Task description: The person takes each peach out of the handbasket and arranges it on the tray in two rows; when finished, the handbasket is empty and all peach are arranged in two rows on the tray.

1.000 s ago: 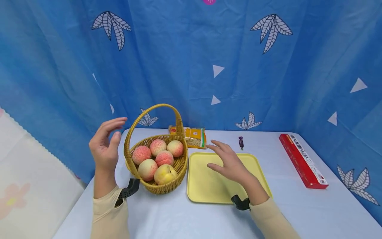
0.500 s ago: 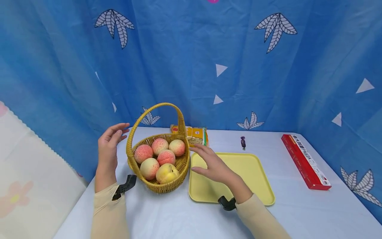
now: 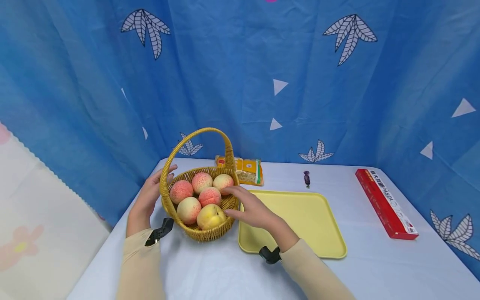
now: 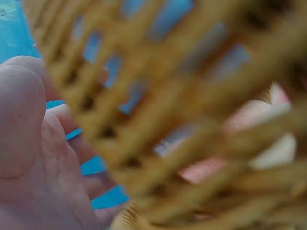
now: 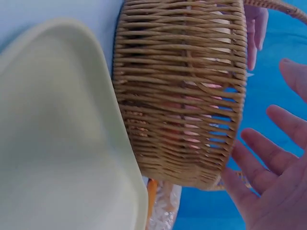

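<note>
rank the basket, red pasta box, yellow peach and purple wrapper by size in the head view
1. basket
2. red pasta box
3. yellow peach
4. purple wrapper
Apparent sizes only; the purple wrapper lies farther back.

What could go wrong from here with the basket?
Bumped fruit: the right hand has its fingers at the rim by the peaches, so it might knock one.
Tilt: the hands flank the basket; uneven pushing from the right hand and left hand could tip it.
Collision: the yellow tray sits close beside it, so a sideways slide might bump that.
</note>
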A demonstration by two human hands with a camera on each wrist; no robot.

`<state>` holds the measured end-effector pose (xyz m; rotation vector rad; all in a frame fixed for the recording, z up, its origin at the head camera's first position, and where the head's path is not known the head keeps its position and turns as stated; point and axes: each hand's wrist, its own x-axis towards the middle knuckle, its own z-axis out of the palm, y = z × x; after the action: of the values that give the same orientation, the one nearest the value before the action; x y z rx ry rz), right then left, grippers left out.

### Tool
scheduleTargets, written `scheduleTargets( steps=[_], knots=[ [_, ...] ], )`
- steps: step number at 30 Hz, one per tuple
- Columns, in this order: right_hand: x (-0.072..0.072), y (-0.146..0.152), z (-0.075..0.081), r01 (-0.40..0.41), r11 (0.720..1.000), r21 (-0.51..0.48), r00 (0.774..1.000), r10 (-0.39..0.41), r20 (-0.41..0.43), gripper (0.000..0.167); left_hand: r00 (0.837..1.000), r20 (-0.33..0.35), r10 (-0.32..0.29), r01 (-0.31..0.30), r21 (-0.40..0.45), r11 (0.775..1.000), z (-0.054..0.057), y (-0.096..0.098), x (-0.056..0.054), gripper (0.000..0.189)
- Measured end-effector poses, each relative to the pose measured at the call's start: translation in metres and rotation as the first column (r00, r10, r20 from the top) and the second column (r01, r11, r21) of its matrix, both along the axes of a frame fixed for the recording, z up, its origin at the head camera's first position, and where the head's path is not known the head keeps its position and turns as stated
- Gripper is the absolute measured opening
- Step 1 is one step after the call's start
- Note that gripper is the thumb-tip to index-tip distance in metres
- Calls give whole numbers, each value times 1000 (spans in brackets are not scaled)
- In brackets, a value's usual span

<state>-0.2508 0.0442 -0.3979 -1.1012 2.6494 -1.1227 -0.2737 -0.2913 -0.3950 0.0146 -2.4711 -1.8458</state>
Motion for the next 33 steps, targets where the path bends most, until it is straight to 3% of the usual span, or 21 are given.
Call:
scheduleTargets(
  steps=[6, 11, 16, 21, 27, 33],
  knots=[
    [4, -16, 1, 23, 989, 145, 996, -9, -91, 58, 993, -17, -118, 116, -66, 991, -13, -2, -7, 59],
    [6, -29, 1, 1, 978, 208, 991, 27, -131, 58, 989, -22, -148, 147, -36, 988, -22, -4, -9, 60],
    [1, -40, -7, -12, 966, 257, 985, 57, -165, 55, 991, -2, -135, 135, -1, 991, -32, -5, -11, 62],
    [-3, -48, -13, 26, 950, 310, 983, 32, -178, 53, 994, -34, -108, 109, 45, 993, -40, -6, -13, 60],
    [0, -53, -8, 57, 930, 364, 986, 4, -164, 56, 997, -45, -59, 63, 91, 994, -48, -4, -17, 58],
    [1, -56, -4, 62, 901, 430, 986, 11, -165, 60, 1000, -14, -7, 9, 139, 990, -56, -3, -18, 57]
  ],
)
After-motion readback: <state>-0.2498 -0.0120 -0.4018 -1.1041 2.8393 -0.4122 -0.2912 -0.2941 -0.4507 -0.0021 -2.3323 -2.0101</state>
